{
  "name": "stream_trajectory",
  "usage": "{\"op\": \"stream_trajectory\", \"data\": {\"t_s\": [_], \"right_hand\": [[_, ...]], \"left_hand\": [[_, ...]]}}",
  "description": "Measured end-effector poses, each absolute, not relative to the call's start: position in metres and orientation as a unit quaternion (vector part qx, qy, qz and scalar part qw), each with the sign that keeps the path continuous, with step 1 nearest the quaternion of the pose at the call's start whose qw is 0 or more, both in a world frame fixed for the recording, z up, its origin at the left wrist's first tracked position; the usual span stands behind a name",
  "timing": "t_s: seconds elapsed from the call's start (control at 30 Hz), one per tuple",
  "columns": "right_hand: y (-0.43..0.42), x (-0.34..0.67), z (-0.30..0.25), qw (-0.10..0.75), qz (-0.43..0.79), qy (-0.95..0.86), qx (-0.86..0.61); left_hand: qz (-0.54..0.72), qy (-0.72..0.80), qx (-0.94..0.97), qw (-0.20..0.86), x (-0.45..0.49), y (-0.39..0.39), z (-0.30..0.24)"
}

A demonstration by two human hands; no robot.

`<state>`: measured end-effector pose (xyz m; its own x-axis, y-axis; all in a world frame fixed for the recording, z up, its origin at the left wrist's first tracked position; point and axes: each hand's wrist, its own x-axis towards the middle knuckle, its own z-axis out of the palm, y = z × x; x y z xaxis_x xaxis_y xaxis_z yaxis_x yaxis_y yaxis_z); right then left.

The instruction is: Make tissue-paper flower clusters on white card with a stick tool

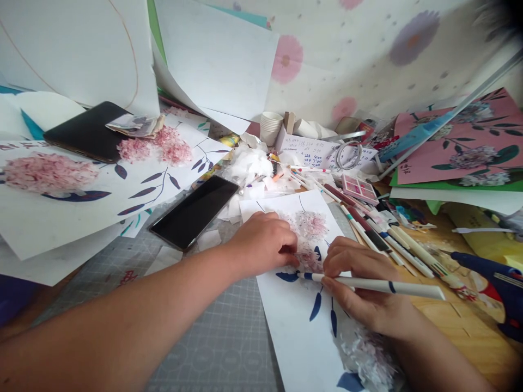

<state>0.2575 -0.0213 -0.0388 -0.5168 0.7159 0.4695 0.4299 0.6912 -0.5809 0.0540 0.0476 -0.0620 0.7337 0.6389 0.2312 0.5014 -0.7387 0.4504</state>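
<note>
My right hand (359, 277) grips a slim white marker (392, 286) with dark blue bands. Its tip meets a dark blue leaf (287, 277) on a long white sheet of paper (278, 326). My left hand (265, 242) rests on the same sheet with its fingers curled, at the edge of a pale pink petal flower (310, 223). What those fingers may hold is hidden. Lower on the sheet, more blue leaves hang from thin stems, and a whitish petal cluster (370, 354) lies partly under my right forearm.
A phone (195, 211) lies left of the sheet on a grey cutting mat (229, 332). Several pens (392, 239) and a blue glue gun (490, 272) are on the right. Behind are white fluff (251, 166), paper cups (271, 128) and a pink palette (359, 189). Another flower picture (163, 223) lies left.
</note>
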Motion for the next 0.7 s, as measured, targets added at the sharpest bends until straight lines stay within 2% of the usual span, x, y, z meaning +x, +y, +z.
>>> {"op": "stream_trajectory", "data": {"t_s": [0.7], "right_hand": [[-0.0218, 0.2590, -0.0372, 0.361, 0.193, -0.848, -0.335]], "left_hand": [[0.199, 0.305, 0.913, 0.185, 0.0539, 0.0487, -0.0635]]}}
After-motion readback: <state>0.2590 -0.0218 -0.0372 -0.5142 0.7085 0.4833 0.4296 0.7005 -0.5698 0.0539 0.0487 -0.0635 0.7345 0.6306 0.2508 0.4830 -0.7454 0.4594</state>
